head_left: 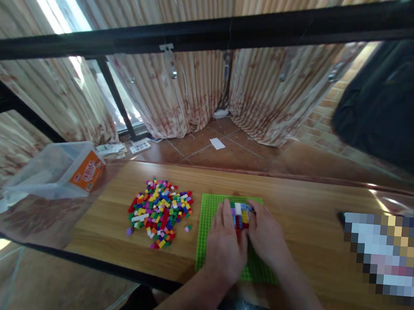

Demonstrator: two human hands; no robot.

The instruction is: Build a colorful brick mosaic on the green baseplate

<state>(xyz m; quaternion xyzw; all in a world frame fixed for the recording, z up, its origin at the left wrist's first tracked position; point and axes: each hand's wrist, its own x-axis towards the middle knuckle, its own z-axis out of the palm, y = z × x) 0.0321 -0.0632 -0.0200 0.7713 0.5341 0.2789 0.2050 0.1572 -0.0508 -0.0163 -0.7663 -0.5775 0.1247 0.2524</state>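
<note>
A bright green baseplate [210,212] lies on the wooden table in front of me. On it stands a small block of joined coloured bricks [240,214]. My left hand [224,244] lies flat on the plate, its fingers stretched out against the block's left side. My right hand [267,236] rests on the plate too, fingers curled against the block's right side and top edge. A loose heap of small coloured bricks [159,211] lies left of the plate, out of reach of both hands.
A clear plastic tub [53,169] with an orange label sits at the table's far left. A black metal frame bar [216,31] crosses overhead. A blurred-out item [385,255] lies at the right. Beyond the table are curtains and a tiled floor.
</note>
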